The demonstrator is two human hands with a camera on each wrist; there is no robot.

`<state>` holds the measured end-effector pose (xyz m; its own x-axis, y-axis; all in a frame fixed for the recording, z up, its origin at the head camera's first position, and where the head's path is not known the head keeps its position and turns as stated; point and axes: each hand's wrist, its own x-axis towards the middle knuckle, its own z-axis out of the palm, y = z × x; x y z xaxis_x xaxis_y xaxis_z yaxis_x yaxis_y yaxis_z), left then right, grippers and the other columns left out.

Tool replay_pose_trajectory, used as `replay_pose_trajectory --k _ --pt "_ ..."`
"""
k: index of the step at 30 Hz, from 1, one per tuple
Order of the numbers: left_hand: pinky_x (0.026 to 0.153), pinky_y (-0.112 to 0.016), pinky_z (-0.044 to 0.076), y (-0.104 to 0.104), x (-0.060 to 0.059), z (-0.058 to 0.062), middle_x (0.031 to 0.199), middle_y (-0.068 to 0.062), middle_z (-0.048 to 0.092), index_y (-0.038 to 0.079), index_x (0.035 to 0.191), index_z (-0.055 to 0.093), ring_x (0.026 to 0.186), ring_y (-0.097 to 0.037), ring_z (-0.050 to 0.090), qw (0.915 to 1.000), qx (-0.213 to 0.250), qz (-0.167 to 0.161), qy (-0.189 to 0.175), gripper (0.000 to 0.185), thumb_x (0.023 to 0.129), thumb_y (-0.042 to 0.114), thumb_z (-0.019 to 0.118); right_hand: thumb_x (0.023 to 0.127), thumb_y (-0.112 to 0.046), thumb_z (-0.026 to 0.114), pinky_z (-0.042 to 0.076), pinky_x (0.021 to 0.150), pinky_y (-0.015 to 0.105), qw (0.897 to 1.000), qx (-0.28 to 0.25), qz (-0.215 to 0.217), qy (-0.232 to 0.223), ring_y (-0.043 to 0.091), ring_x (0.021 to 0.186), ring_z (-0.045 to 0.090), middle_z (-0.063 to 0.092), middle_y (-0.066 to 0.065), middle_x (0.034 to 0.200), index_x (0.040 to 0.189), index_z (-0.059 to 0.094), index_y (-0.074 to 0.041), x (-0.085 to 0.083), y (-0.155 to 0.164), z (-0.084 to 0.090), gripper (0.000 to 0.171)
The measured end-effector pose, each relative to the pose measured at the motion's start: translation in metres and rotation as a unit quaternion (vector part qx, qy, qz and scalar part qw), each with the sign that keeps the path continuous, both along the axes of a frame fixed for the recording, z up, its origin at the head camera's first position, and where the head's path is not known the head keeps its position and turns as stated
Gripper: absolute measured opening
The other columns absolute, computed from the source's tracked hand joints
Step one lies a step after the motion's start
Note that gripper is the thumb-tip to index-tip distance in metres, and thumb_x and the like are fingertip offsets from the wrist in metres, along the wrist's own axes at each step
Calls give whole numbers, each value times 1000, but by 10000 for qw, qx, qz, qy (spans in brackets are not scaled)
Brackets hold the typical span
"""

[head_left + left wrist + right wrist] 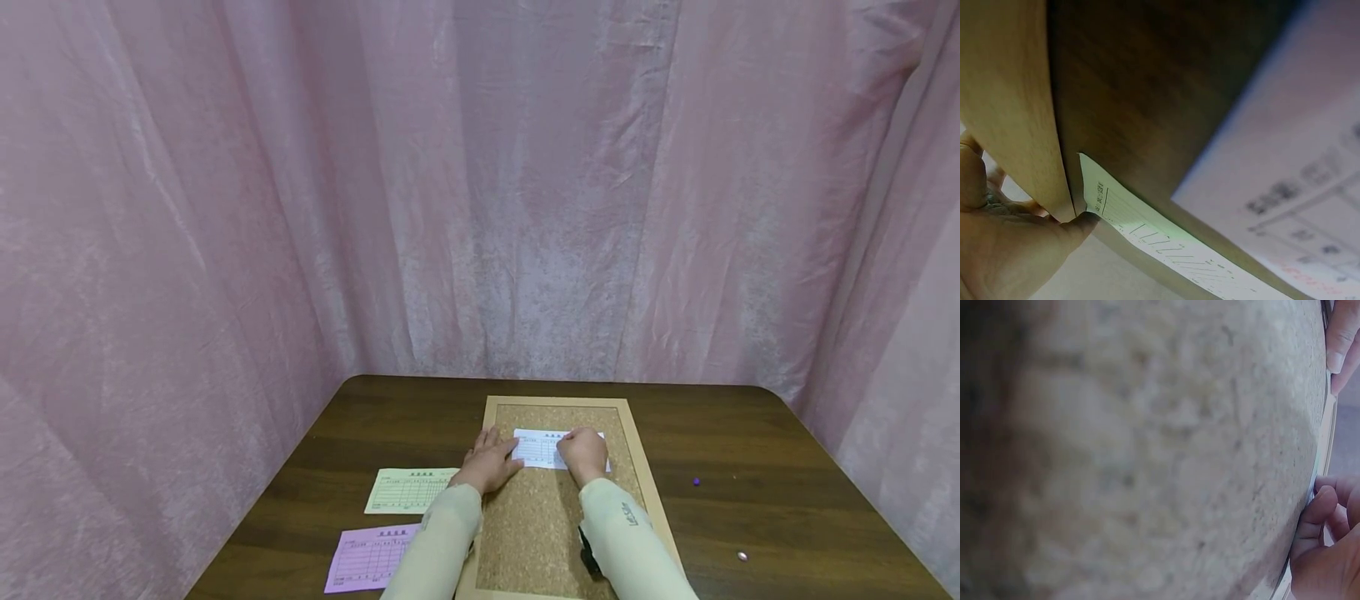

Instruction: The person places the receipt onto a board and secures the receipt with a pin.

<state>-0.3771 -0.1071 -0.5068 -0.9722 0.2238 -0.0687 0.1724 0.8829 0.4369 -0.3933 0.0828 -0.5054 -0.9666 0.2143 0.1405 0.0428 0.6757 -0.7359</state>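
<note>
Cork fills the wooden-framed board [558, 508] lying flat on the dark wood surface [750, 442], and everything here sits in relation to that board. A white printed slip [542, 448] lies on the cork near the board's far end. The left hand [491, 460] rests with straight fingers across the board's left frame edge, its fingertips touching the slip's left end. The right hand [583, 454] sits on the slip's right part with its fingers curled down; whether it pinches anything under them cannot be told. Off the board's left side lie a pale green slip [408, 489] and, nearer the person, a pink slip [371, 558]. Off the board's right side, well apart from it, are a small purple pin [697, 482] and a small pale pin [742, 556]. Pink curtains [480, 183] hang behind.
</note>
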Motion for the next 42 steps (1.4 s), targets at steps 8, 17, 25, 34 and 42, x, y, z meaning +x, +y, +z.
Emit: replay_pose_trajectory --k 8,17,25,34,42 --pt "113 -62 22 0 0 0 163 -18 17 19 150 46 149 -39 11 10000 -16 -43 -44 52 102 39 53 83 -4 60 49 64 40 9999 -20 -81 -65 25 61 62 68 10 70 71 73 0 2 5 3 17" --pt "112 -63 22 -2 0 1 162 -20 17 16 150 46 149 -40 10 9999 81 -134 -43 54 102 39 54 84 -3 57 42 52 29 9998 -137 -68 -159 12 37 50 51 -2 43 69 70 -2 4 20 2 20" --pt "111 -64 23 -3 0 5 161 -22 18 14 150 45 149 -42 10 9997 116 -216 -75 54 102 38 55 83 -3 55 38 50 27 9991 -79 104 -393 12 39 50 47 -4 41 64 65 -4 9 31 8 22" --pt "108 -65 29 -7 -5 3 160 -24 22 14 149 47 147 -44 15 9996 -103 -238 83 55 101 38 56 82 -6 53 34 51 28 9980 443 238 -379 16 46 45 42 -4 42 50 47 -15 13 45 14 34" --pt "107 -64 31 -14 -10 3 157 -25 27 9 145 51 146 -44 20 9992 -179 -203 284 54 99 38 59 85 -8 58 34 52 29 9957 234 796 -413 16 53 44 43 -3 49 61 58 -8 11 53 18 24"
